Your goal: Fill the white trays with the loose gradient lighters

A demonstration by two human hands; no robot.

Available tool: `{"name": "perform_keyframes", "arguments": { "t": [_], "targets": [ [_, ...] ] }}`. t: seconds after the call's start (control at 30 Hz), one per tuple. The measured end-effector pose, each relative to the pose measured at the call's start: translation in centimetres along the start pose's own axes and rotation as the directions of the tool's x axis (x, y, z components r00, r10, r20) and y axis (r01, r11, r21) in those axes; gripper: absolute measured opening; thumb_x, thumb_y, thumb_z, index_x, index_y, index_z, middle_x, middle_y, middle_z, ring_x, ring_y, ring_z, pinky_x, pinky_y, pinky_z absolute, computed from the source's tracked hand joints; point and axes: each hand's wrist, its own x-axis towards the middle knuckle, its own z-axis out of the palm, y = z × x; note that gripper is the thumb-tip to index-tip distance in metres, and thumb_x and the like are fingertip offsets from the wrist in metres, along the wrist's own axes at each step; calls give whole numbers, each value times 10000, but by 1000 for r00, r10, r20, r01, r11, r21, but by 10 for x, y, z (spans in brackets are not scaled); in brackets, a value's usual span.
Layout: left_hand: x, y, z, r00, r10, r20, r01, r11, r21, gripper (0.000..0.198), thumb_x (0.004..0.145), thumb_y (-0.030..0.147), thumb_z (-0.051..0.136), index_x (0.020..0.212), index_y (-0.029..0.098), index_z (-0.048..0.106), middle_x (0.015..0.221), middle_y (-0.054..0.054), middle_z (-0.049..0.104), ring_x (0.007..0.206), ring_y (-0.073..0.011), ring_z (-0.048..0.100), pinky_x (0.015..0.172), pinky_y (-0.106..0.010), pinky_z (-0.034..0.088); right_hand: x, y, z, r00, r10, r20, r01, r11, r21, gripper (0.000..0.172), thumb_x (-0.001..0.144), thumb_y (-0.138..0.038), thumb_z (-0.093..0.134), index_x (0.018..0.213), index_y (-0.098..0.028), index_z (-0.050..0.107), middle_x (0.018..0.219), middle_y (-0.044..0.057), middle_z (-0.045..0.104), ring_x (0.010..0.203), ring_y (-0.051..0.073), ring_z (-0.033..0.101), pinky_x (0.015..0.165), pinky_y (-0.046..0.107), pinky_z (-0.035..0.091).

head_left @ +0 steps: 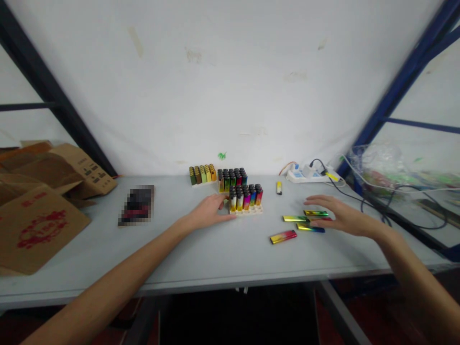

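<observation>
My left hand (209,211) lies on the grey table (201,254) with its fingers against the left side of a white tray (247,209) that holds several upright coloured lighters. My right hand (339,215) hovers open, fingers spread, over several shiny rainbow-coloured flat sleeves (304,219) lying on the table. One red-and-yellow sleeve (283,236) lies apart, closer to me. A second tray of dark-capped lighters (232,178) and a row of green and yellow lighters (202,174) stand further back. A single yellow lighter (279,187) lies loose.
Flattened cardboard boxes (39,201) cover the table's left end. A blurred dark object (137,205) lies left of centre. A white power strip (307,175) with cables sits at the back right, next to a clear plastic bag (381,172). A white wall stands behind.
</observation>
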Motion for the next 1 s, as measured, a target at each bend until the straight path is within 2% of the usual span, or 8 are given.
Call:
{"name": "perform_keyframes", "arguments": {
  "t": [0.07, 0.17, 0.27, 0.4, 0.6, 0.7, 0.83, 1.0],
  "targets": [
    [0, 1, 0, 1000, 2, 4, -2, 1000, 13, 593, 835, 716, 627, 1028, 156, 605, 875, -66, 642, 777, -248, 603, 693, -330, 444, -17, 15, 11, 1000, 27, -6, -27, 999, -18, 720, 816, -647, 707, 1428, -278, 616, 1535, 129, 526, 1408, 369, 494, 1185, 493, 407],
    [0, 1, 0, 1000, -1, 9, 0, 1000, 24, 581, 835, 715, 626, 996, 157, 601, 877, -69, 643, 781, -248, 602, 694, -329, 445, -26, 18, 28, 999, 36, -31, -37, 999, -6, 613, 930, -608, 586, 1451, -286, 599, 1499, 116, 565, 1386, 343, 523, 1195, 484, 404],
    [0, 0, 1, 1000, 3, 2, -3, 1000, 16, 593, 835, 713, 628, 1035, 155, 606, 891, -69, 646, 800, -251, 607, 711, -329, 450, -22, 10, 40, 992, 33, -119, -37, 999, -33, 522, 996, -567, 496, 1406, -279, 642, 1414, 126, 616, 1297, 323, 591, 1161, 482, 444],
    [-1, -1, 1, 1000, -4, 6, 4, 1000, 0, 604, 838, 693, 644, 1083, 142, 610, 915, -74, 647, 819, -253, 612, 718, -326, 452, -5, 4, 47, 991, -34, -131, 26, 998, -60, 460, 1014, -532, 483, 1372, -306, 664, 1319, 112, 650, 1178, 296, 660, 1082, 468, 522],
    [-2, -1, 0, 1000, -6, 8, 6, 1000, -12, 589, 846, 660, 661, 1122, 142, 610, 951, -77, 657, 831, -247, 622, 713, -315, 457, 17, -1, 39, 980, -136, -146, 132, 991, -33, 378, 1009, -419, 510, 1288, -260, 711, 1283, 121, 694, 1148, 303, 691, 1049, 467, 555],
    [-2, -1, 0, 1000, -1, 5, 1, 1000, -5, 615, 842, 686, 653, 1123, 141, 611, 936, -72, 657, 824, -249, 624, 711, -318, 460, 22, -4, 31, 978, -145, -148, 148, 989, 10, 365, 982, -383, 547, 1266, -234, 723, 1270, 125, 709, 1097, 297, 715, 1003, 459, 588],
    [-2, -2, 1, 1000, -5, 5, 5, 1000, -9, 606, 843, 674, 656, 1127, 140, 616, 939, -74, 660, 818, -247, 628, 712, -319, 466, 23, -4, 21, 982, -111, -155, 119, 992, 42, 352, 940, -413, 599, 1193, -236, 767, 1291, 125, 704, 1087, 300, 720, 932, 429, 624],
    [-2, -2, 1, 1000, -5, -4, 5, 1000, -26, 610, 835, 671, 666, 1138, 144, 618, 930, -73, 659, 821, -247, 625, 716, -318, 467, 20, 7, 6, 981, 9, -194, -1, 999, 43, 352, 880, -526, 663, 1040, -257, 824, 1231, 100, 745, 1117, 347, 706, 1035, 511, 550]
  ]
}}
